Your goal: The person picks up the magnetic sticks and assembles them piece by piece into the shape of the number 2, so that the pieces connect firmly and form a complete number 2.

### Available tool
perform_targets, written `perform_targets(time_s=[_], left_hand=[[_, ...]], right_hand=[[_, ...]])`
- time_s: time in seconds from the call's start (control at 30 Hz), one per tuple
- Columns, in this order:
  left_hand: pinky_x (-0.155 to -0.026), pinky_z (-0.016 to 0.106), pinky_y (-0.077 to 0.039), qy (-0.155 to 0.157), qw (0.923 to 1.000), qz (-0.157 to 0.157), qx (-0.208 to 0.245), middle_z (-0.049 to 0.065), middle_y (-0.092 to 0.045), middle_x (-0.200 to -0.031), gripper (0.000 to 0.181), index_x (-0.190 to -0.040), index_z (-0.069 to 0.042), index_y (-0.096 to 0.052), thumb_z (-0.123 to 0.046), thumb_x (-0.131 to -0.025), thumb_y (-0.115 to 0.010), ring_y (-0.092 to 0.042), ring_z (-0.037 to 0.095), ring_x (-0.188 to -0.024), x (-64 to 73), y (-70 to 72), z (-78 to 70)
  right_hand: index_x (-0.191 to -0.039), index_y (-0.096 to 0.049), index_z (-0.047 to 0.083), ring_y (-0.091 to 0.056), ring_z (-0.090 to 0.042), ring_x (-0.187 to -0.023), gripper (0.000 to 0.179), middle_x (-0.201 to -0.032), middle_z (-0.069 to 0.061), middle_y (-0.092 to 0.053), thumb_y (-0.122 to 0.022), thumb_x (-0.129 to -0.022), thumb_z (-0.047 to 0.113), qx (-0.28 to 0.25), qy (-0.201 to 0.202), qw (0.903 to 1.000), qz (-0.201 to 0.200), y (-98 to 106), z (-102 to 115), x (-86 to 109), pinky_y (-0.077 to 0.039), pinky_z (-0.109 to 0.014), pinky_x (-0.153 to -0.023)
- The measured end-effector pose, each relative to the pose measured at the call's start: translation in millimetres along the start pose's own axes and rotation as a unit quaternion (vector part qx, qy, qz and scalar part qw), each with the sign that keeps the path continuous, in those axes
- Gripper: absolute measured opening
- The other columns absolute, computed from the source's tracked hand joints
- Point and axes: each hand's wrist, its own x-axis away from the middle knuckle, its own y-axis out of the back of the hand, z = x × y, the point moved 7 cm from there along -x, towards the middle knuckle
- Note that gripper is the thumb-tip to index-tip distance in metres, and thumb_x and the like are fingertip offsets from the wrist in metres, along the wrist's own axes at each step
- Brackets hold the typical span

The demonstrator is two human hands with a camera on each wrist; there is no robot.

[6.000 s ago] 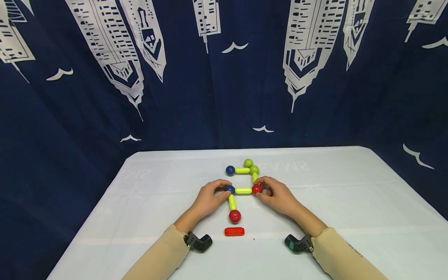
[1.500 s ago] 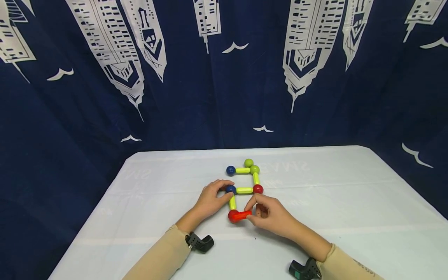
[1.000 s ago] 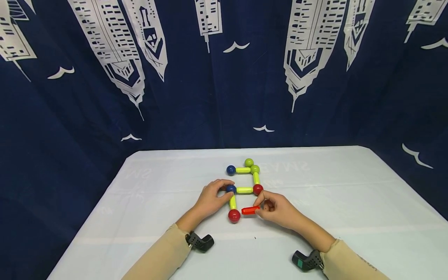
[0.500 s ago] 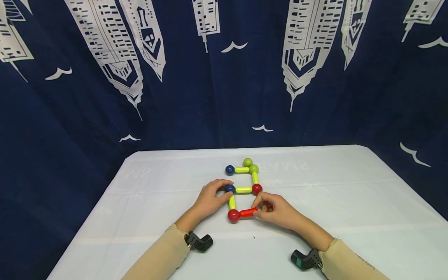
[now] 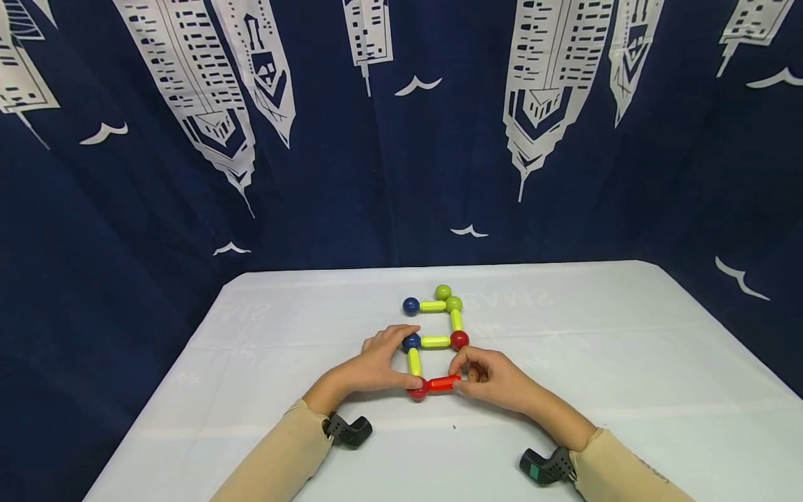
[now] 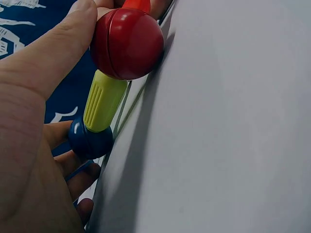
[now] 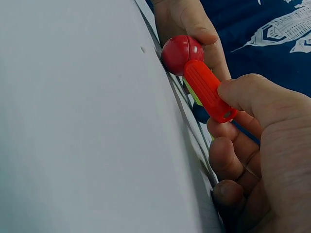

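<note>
A flat figure of balls and rods lies on the white table (image 5: 263, 376). Its near corner is a red ball (image 5: 417, 389) (image 6: 127, 43) (image 7: 182, 53) with a yellow rod (image 5: 414, 361) (image 6: 103, 101) running up to a blue ball (image 5: 411, 341) (image 6: 90, 141). My left hand (image 5: 401, 359) spans this piece, thumb (image 6: 48, 53) against the red ball and fingers by the blue ball. My right hand (image 5: 456, 375) pinches the right end of a red rod (image 5: 444, 383) (image 7: 208, 90), whose left end meets the red ball.
Farther back the figure continues with another red ball (image 5: 460, 339), yellow rods, two green balls (image 5: 443, 291) and a second blue ball (image 5: 410, 305). A dark blue curtain (image 5: 376, 174) with white towers hangs behind the table. Black wrist cameras (image 5: 348, 429) sit near the front.
The red rod, loose on the table six seconds ago, was picked up by my right hand and now touches the near red ball. My left thumb has slid down onto that ball.
</note>
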Motion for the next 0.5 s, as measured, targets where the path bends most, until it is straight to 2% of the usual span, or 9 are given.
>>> perform_targets(time_s=[0.23, 0.5], left_hand=[[-0.108, 0.046, -0.017, 0.002, 1.0, 0.008, 0.003, -0.006, -0.026, -0.148, 0.095, -0.143, -0.029, -0.021, -0.064, -0.066, -0.066, -0.024, 0.018, -0.135, 1.7, -0.9, 0.9], [-0.108, 0.051, -0.02, 0.003, 0.9993, 0.019, 0.03, -0.006, -0.024, -0.149, 0.095, -0.143, -0.03, -0.02, -0.061, -0.067, -0.067, -0.019, 0.024, -0.137, 1.1, -2.3, 2.1]], right_hand=[[-0.092, -0.06, 0.01, -0.047, -0.011, -0.06, 0.014, -0.075, -0.003, -0.055, -0.068, -0.08, 0.013, -0.01, 0.006, 0.9999, 0.008, 0.0, 2.9, -0.6, -0.04, -0.019, -0.051], [-0.096, -0.059, 0.006, -0.049, -0.012, -0.051, 0.01, -0.069, -0.007, -0.054, -0.058, -0.088, 0.012, -0.034, 0.011, 0.9992, -0.015, 3.6, 0.3, -0.5, -0.042, -0.022, -0.049]])
